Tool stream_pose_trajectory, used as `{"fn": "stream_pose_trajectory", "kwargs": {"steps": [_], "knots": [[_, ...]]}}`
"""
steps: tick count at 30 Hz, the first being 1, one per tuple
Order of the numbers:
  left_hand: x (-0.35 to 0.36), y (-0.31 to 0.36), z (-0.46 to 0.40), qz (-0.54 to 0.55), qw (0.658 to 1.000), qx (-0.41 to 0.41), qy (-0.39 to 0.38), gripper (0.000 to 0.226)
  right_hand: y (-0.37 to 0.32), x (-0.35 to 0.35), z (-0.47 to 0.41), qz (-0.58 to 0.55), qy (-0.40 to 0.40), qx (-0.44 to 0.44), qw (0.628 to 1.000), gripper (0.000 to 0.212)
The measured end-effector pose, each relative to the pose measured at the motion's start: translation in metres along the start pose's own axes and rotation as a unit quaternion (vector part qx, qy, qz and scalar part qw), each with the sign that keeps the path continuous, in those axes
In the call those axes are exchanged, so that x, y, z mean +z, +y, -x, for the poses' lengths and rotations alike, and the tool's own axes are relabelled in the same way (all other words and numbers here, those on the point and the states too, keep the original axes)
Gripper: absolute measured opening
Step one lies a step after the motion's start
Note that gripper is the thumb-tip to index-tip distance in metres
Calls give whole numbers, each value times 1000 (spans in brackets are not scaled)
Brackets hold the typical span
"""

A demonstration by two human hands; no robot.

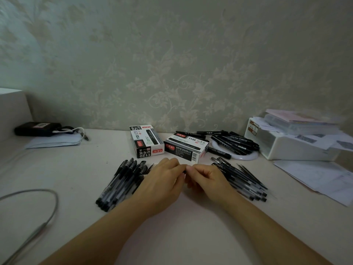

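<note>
left grip point(164, 181) and right grip point(208, 180) meet fingertip to fingertip, both pinching a dark pen point(184, 171), mostly hidden, over the smooth pale tabletop point(181, 226), between the left pen pile point(122, 180) and the right pen pile point(246, 180), both of slim plastic barrels.

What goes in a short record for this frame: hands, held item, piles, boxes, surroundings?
hands: left hand and right hand meet fingertip to fingertip
held: pen, dark, mostly hidden, pinched by both
left pile: pens on table
right pile: pens, by right wrist
boxes: two, behind the hands
markers: heaped right of the boxes
</note>
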State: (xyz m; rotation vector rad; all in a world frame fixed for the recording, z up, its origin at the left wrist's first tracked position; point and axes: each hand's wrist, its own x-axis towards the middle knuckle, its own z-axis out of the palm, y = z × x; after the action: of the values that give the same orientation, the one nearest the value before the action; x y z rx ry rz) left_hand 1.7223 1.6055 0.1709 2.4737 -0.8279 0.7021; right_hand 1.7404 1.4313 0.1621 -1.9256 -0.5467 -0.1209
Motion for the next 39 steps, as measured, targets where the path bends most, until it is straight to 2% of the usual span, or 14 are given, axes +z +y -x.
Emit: {"fn": "stream_pose_trajectory", "kwargs": {"steps": [3,5,10,12,17,19,23,30,32,35,36,39], "knots": [[3,0,-1,-3,1000,11,3,18,1,0,-1,1,18,20,1000,48],[6,0,-2,-8,1000,3,11,21,3,1,-2,7,32,18,999,48],[5,-4,-2,-17,999,-26,32,24,6,0,-4,-34,44,3,998,8],[4,-4,-3,-15,999,-18,29,24,6,-1,-4,-39,45,9,998,13],[4,-1,-2,-23,999,-12,30,23,4,3,-4,-17,67,46,997,41],[4,-3,-2,-27,999,-23,28,24,3,4,-5,-22,69,46,996,38],[3,-5,-2,-28,999,-29,27,24,5,2,-5,-40,35,28,998,12],[4,-2,-2,-29,999,-18,25,24,6,4,-5,-19,60,49,997,43],[4,-3,-2,-24,999,-31,28,24,5,4,-6,-32,56,47,997,38],[4,-6,-2,-20,998,-42,29,26,8,1,-6,-46,29,31,998,14],[4,-6,-2,-19,999,-40,26,26,9,1,-6,-43,24,25,998,12],[5,-4,-2,-18,999,-24,18,26,10,1,-6,-33,26,30,999,23]]}}
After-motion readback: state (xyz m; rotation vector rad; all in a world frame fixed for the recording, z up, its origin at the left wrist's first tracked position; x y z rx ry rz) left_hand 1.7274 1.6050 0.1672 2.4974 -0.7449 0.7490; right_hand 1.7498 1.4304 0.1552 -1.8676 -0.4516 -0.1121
